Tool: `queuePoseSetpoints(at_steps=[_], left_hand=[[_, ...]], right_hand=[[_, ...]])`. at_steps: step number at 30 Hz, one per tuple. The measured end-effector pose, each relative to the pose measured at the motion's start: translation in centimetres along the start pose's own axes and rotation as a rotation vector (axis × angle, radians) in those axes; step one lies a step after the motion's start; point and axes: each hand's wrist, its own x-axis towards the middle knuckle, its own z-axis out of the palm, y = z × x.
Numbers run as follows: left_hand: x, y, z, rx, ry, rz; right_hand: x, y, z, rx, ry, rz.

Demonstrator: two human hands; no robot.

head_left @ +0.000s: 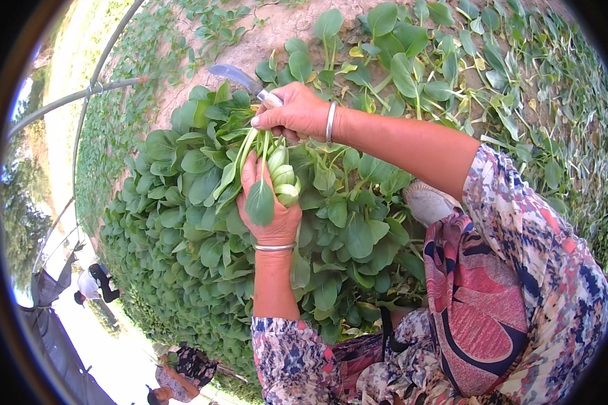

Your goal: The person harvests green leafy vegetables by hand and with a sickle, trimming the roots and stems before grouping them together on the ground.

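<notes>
My left hand is wrapped around a bunch of bok choy, whose pale, rounded bases show beside the fingers. A single loose leaf hangs over the back of that hand. My right hand grips the handle of a curved harvesting knife, its blade pointing to the upper left, away from the bunch. Thin pale green stalks run from beneath my right thumb and fingers down to the left hand. Both wrists wear a silver-coloured bangle.
Dense bok choy plants grow below and left of my hands. Cut, wilting leaves litter the soil at the upper right. A shoe stands among the plants. Hoop poles and two other people, one holding greens, appear at the left.
</notes>
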Motion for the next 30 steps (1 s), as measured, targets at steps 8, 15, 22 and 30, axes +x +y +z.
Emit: queuePoseSetpoints(at_steps=[8, 15, 22, 30], left_hand=[[5.3, 1.1, -11.0, -0.807, 0.175, -0.408], [8.1, -0.5, -7.5, -1.055, -0.183, -0.459], [9.8, -4.4, 0.1, -0.038, -0.525, -0.080], [5.9, -6.8, 3.7, 0.118, -1.000, -0.432]], right_hand=[[-0.8, -5.0, 0.8, -0.401, 0.145, -0.629], [-2.1, -5.4, 1.3, -0.129, -0.072, -0.180], [1.4, 3.7, -4.6, -0.700, 0.095, 0.099], [1.9, 6.9, -4.5, -1.130, -0.102, 0.106]])
